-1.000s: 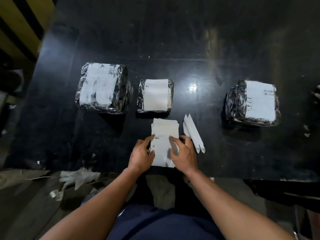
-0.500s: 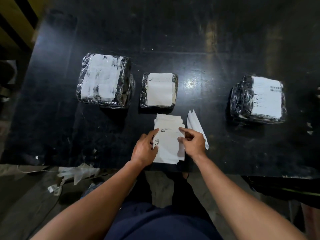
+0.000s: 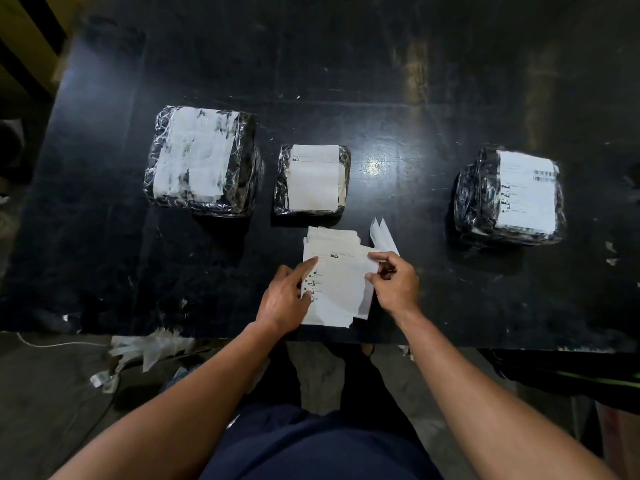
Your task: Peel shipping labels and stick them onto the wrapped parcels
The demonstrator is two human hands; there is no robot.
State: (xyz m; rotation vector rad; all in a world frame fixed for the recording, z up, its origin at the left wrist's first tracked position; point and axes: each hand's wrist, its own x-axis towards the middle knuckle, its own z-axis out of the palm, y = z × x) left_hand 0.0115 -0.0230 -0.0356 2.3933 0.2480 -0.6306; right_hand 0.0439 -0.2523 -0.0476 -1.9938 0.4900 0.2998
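Note:
A stack of white shipping labels lies at the near edge of the black table. My left hand presses flat on the stack's left side, index finger stretched along the top sheet. My right hand pinches the right edge of the top label, which is lifted and curling there. Three parcels wrapped in black plastic stand beyond: a large one at the left with worn white paper on top, a small one in the middle with a white label, and one at the right with a printed label.
Narrow white backing strips lie just right of the stack, behind my right hand. Crumpled paper scraps litter the floor below the table's near edge at the left. A yellow and black structure stands at the far left.
My right hand has gone from resting flat on the stack to pinching the top label's right edge and lifting it. My left hand has stayed on the stack's left side.

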